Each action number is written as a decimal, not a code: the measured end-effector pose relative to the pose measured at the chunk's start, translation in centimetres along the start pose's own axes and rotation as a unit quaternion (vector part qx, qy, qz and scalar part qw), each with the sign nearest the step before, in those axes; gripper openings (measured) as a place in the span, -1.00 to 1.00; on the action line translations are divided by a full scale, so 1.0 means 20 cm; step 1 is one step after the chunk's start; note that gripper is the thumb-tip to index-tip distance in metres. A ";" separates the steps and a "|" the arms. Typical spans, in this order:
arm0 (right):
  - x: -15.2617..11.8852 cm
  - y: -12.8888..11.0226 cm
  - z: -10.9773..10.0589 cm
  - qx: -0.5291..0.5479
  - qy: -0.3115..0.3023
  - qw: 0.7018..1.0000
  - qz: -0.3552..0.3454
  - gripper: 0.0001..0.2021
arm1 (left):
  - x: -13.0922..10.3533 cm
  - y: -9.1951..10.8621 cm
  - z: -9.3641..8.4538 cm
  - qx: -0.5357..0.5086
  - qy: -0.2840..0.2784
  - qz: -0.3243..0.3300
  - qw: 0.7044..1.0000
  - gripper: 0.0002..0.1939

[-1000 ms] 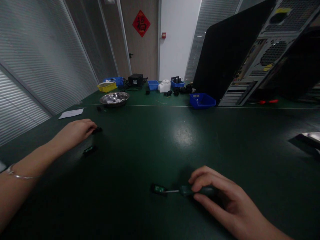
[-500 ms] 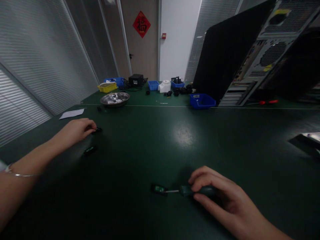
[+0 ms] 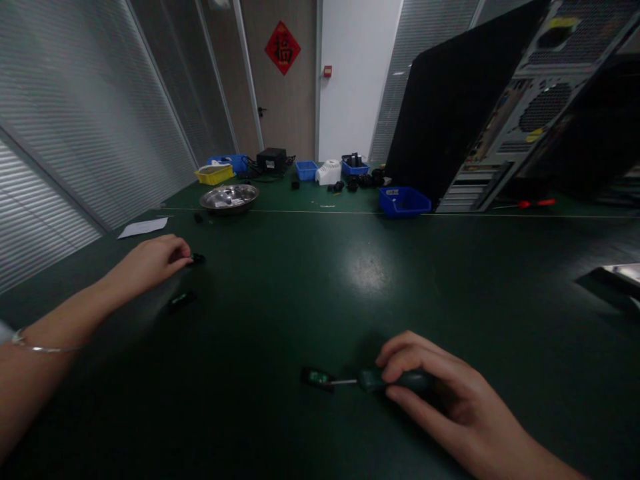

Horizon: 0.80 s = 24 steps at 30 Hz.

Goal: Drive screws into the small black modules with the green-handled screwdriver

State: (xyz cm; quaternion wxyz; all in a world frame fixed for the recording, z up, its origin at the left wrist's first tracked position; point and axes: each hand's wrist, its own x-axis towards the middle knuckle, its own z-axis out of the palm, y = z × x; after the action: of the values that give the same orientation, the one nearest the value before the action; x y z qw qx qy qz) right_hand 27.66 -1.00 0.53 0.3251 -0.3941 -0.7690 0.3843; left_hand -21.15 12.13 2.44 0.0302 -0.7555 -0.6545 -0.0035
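Note:
My right hand point(image 3: 440, 393) is closed around the dark green handle of a screwdriver point(image 3: 373, 381), low on the right. The screwdriver lies sideways, and its metal tip meets a small black piece with a green circuit board point(image 3: 318, 378); whether it is inside or on top I cannot tell. Farther off on the left, my left hand point(image 3: 163, 257) pinches a small black piece with a green part point(image 3: 199, 258) at the table surface. A similar black and green piece point(image 3: 181, 300) lies nearer, below the left forearm's hand end.
Across the back of the green table point(image 3: 280, 280) stand a metal bowl point(image 3: 230, 200), a yellow bin point(image 3: 215, 175), a blue bin point(image 3: 404, 203) and a white plastic housing point(image 3: 329, 173). A computer case point(image 3: 460, 113) rises at the right. Paper point(image 3: 143, 227) lies at the left.
Almost nothing differs. Both hands stay in place, and slightly more of the small piece at my left fingertips shows.

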 end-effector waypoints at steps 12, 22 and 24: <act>0.00 0.00 0.00 -0.009 0.000 1.000 -0.004 -0.88 | 0.01 -0.03 0.03 0.006 0.020 0.018 1.000 -0.72; 0.00 0.00 0.00 -0.012 0.005 1.000 -0.005 -0.87 | 0.01 -0.03 0.05 -0.002 0.032 0.026 0.999 -0.60; 0.00 0.00 0.00 -0.013 0.005 1.000 -0.006 -0.87 | 0.01 -0.03 0.05 -0.007 0.032 0.023 0.999 -0.59</act>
State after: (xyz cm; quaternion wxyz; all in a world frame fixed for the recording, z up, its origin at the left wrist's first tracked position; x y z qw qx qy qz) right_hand 27.70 -0.99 0.51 0.3260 -0.3953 -0.7748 0.3703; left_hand -21.75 12.40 1.49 0.0461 -0.7701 -0.6355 -0.0313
